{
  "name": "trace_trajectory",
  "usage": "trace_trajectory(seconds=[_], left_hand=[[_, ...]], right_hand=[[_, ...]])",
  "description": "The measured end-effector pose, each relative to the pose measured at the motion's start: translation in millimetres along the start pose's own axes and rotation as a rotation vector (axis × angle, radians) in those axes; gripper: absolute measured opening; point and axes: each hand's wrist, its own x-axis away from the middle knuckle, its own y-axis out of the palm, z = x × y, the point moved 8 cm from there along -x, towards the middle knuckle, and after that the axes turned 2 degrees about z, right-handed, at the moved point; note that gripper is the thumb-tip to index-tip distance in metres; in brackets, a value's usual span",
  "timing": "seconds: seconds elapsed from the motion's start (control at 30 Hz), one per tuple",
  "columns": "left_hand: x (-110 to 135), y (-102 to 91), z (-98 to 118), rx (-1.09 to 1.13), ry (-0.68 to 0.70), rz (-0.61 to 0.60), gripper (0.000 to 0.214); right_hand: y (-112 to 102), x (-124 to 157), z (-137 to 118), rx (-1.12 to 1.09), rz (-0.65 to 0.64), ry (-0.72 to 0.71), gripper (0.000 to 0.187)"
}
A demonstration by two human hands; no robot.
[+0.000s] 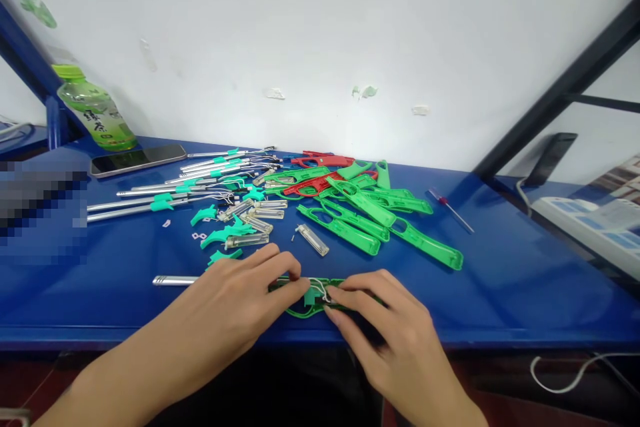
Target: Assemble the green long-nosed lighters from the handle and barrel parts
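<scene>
A green lighter shell half point(300, 313) lies near the table's front edge between my hands, its open side up. Inside it sit a teal trigger point(312, 297) and white wires point(318, 285). A silver metal tube point(174, 280) sticks out to the left, partly behind my left hand. My left hand point(255, 280) is closed on the shell's left part, thumb and forefinger together by the trigger. With thumb and forefinger, my right hand point(393, 320) pinches at the wires beside a small black part. Its fingers cover the shell's right end.
Beyond my hands lie green shells point(345, 230), red shells point(325, 160), clear lighter tanks point(313, 240), teal triggers point(227, 235) and metal tubes with wires point(145, 203). A phone point(137, 160) and a bottle point(97, 110) stand back left; a screwdriver point(453, 211) lies right.
</scene>
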Motion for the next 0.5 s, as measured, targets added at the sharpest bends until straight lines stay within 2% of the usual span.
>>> trace_trajectory(seconds=[0.27, 0.5], left_hand=[[-3.7, 2.6, 2.2, -0.034, -0.011, 0.012, 0.043], [-0.2, 5.9, 5.6, -0.051, -0.041, -0.027, 0.048]], right_hand=[[3.5, -0.4, 3.7, 0.008, -0.049, 0.062, 0.013], [1.0, -0.5, 3.6, -0.014, -0.012, 0.047, 0.013]])
